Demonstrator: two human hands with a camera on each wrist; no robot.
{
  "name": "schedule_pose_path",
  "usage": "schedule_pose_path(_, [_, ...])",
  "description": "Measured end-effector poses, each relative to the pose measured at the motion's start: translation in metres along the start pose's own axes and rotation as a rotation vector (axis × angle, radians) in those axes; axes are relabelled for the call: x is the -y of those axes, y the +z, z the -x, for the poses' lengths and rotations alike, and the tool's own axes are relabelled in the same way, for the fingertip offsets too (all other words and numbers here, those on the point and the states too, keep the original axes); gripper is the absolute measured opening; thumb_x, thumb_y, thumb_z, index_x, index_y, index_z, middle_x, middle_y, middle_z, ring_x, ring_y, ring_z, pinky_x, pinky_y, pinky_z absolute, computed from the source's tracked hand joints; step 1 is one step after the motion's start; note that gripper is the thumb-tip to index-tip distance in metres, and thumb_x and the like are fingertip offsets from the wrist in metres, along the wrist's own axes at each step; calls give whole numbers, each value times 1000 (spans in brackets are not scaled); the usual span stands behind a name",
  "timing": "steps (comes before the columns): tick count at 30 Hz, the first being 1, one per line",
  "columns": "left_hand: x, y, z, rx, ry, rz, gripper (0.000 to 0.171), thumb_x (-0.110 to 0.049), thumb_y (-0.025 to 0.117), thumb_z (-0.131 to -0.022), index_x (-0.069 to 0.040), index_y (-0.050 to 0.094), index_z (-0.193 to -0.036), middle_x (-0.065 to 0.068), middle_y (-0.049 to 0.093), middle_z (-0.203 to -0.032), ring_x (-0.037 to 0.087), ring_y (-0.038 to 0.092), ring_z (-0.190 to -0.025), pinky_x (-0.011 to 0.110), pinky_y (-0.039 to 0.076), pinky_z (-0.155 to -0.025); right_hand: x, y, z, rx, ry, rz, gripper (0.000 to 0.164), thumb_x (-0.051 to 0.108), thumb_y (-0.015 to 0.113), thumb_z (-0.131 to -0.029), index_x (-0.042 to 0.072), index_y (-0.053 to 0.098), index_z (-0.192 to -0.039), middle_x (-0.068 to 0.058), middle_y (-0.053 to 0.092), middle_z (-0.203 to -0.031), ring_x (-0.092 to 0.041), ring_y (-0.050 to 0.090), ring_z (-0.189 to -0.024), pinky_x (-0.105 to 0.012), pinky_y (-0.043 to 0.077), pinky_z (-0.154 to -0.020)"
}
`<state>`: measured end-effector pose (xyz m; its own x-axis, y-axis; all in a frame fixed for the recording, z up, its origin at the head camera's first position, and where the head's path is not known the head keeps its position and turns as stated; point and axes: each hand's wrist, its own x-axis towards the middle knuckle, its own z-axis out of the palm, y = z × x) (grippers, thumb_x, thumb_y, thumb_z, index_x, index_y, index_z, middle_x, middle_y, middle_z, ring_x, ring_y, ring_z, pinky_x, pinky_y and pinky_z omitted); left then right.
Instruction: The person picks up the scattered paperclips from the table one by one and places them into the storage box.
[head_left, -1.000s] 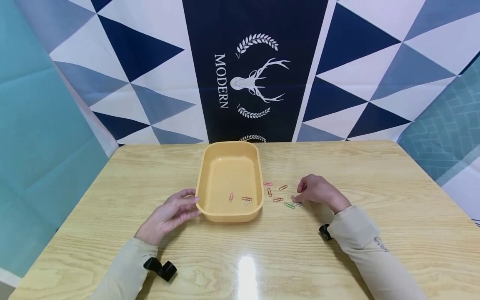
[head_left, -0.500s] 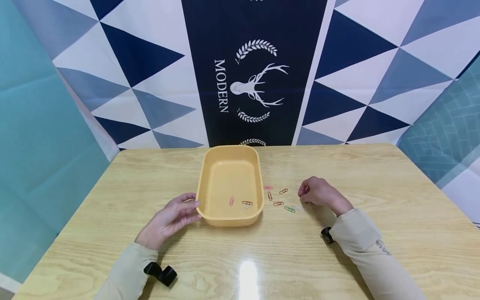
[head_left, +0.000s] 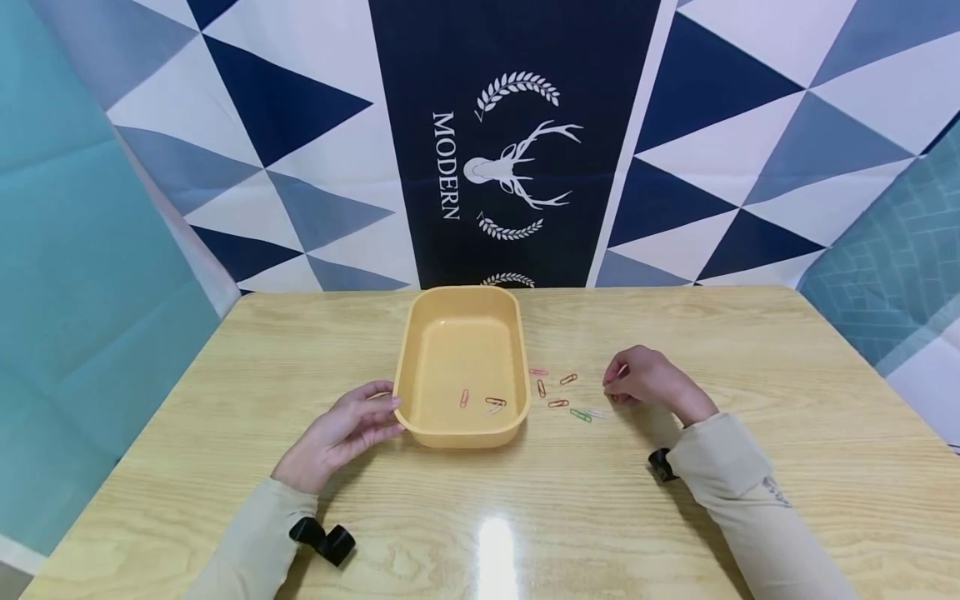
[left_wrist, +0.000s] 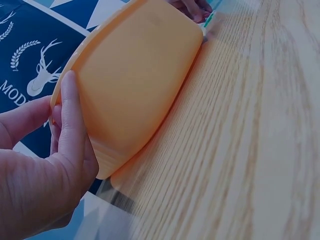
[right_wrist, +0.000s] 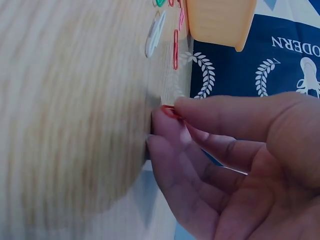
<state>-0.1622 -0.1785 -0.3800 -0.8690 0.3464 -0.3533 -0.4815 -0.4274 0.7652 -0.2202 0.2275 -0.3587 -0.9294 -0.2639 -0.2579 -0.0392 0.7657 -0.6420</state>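
A yellow plastic tray [head_left: 461, 440] stands on the wooden table. My left hand [head_left: 337, 435] pinches its left rim between thumb and fingers, as the left wrist view shows closely. Inside lie a pink paper clip [head_left: 464, 398], a red paper clip [head_left: 496, 402] and white ones. To the right of the tray, my right hand [head_left: 652, 383] pinches a red paper clip [right_wrist: 170, 112] between thumb and finger, low over the table. Between that hand and the tray lie a green paper clip [head_left: 581, 415], a white paper clip [head_left: 596, 413], a pink one and several red ones.
The light wood table [head_left: 420, 517] reaches back to a wall cloth [head_left: 517, 150] with triangles and a deer head. Teal cloth [head_left: 90, 292] hangs at the left side. Each wrist wears a small black camera mount, such as the left mount [head_left: 322, 540].
My right hand has picked a red paper clip from beside the white and green ones and drawn slightly to the right. My left hand keeps its place on the rim.
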Motion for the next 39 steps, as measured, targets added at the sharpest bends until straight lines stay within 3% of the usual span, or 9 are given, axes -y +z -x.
schedule_pose_path(6, [1, 2, -1, 10, 11, -22, 38, 6, 49, -96, 4, 30, -129, 17, 55, -107, 22, 63, -90, 30, 57, -82, -2, 0, 1, -59, 13, -51, 8, 0, 63, -89, -7, 59, -87, -9, 65, -72, -15, 64, -63, -30, 58, -58])
schedule_pose_path(14, [2, 3, -2, 22, 39, -57, 37, 6, 49, -96, 6, 31, -129, 16, 55, -107, 21, 63, -90, 30, 57, -81, 2, -4, 3, -87, 18, -105, 11, 3, 61, -91, -7, 60, -92, -9, 67, -76, -15, 64, -65, -30, 56, -57])
schedule_pose_path(22, [2, 3, 0, 35, 23, -39, 38, 6, 49, -96, 6, 30, -129, 17, 55, -109, 22, 63, -92, 30, 57, -82, 13, -13, 9, 31, 30, -284, 21, 12, 58, -96, -5, 56, -108, -8, 66, -88, -19, 64, -81, -31, 51, -63])
schedule_pose_path(32, [-1, 2, 1, 13, 7, 8, 39, 8, 48, -96, 4, 29, -130, 19, 51, -112, 24, 63, -95, 33, 55, -87, 45, -13, 14, 21, -23, -314, 19, 11, 56, -97, -4, 57, -108, -10, 67, -93, -16, 63, -82, -32, 53, -68])
schedule_pose_path(39, [-1, 0, -2, 17, 13, 11, 39, 8, 49, -96, 4, 29, -130, 20, 52, -113, 25, 63, -96, 34, 55, -88, 61, -2, 7, 81, -71, -381, 17, 10, 60, -95, -5, 59, -103, -9, 67, -86, -16, 63, -80, -33, 56, -68])
